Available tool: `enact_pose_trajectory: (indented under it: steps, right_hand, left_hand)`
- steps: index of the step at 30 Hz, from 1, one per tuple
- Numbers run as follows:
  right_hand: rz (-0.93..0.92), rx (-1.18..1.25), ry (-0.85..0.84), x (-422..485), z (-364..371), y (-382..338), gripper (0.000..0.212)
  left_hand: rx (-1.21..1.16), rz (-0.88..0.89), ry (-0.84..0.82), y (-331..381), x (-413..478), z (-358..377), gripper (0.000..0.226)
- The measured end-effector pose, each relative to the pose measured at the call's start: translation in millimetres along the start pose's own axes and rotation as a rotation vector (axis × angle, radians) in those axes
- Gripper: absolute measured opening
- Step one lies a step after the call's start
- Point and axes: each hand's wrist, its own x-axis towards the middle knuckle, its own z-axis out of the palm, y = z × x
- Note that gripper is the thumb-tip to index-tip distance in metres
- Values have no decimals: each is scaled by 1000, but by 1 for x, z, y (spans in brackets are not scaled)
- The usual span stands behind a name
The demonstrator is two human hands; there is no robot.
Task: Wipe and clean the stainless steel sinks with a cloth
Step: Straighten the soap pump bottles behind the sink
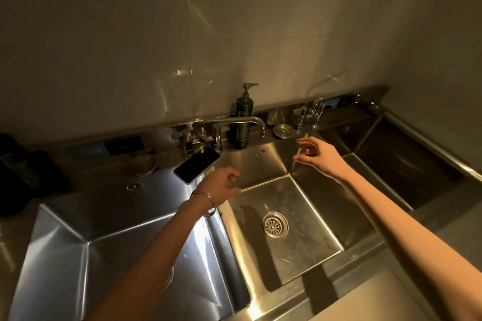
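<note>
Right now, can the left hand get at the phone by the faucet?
Probably yes. The left hand hovers empty right beside the phone, which lies just in front of the faucet. Nothing sits between hand and phone, so the way looks free.

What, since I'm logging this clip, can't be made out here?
Head view only:
- Left sink drain: mostly hidden by the left forearm.
- Right sink floor: lost in shadow.
- Dark object at the left edge: too dim, cut off by the frame.
- Pump bottle label: too small to read.
</note>
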Motion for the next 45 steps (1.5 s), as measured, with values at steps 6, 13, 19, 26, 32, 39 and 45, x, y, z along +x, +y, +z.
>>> enact_pose_trajectory:
  steps: [6,13,19,26,32,39,45]
  right_hand:
    - [-10,44,-1,45,-4,-2,54]
    - [-45,111,-133,132,-2,16,50]
    - [-123,150,-224,216,23,18,53]
    - [-179,207,-364,277,65,5,68]
    - [-235,262,-416,289,79,-1,63]
    - [-250,220,-328,281,44,34,52]
    - [-195,195,-243,242,-23,64,54]
  left_hand:
    - [19,22,-18,7,26,15,45]
    - [-5,-85,20,16,74,40,45]
    - [60,-204,48,19,105,67,44]
    - [61,-331,101,10,112,81,42]
    - [98,-369,149,2,115,88,39]
    - [124,-381,114,-9,113,91,40]
    - [85,-346,42,-5,115,103,45]
